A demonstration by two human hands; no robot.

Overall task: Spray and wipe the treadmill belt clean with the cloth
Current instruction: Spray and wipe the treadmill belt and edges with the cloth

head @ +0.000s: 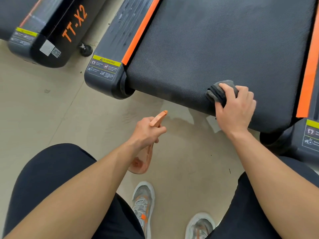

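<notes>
The head camera looks down on a person who crouches at the back end of a treadmill, with both knees and grey shoes low in the picture. The right hand is closed around a folded grey cloth and presses it flat on the black belt, near the rounded rear edge and closer to the right orange strip than to the left one. I think the cloth is kept folded so that the palm can push on a thick pad, and the hand works at the edge because this part is nearest to the body. The left hand grips an orange spray bottle by its neck, above the pale floor and apart from the belt; the nozzle points toward the treadmill, so probably it is held ready for a next spray while the other hand wipes. A darker wet patch seems to lie on the floor under the nozzle. On the left rear corner, a yellow label reads "WARNING" above small pictograms with text too small to read. The neighbouring machine on the left carries orange letters "TT-X2" and a small square code sticker.
</notes>
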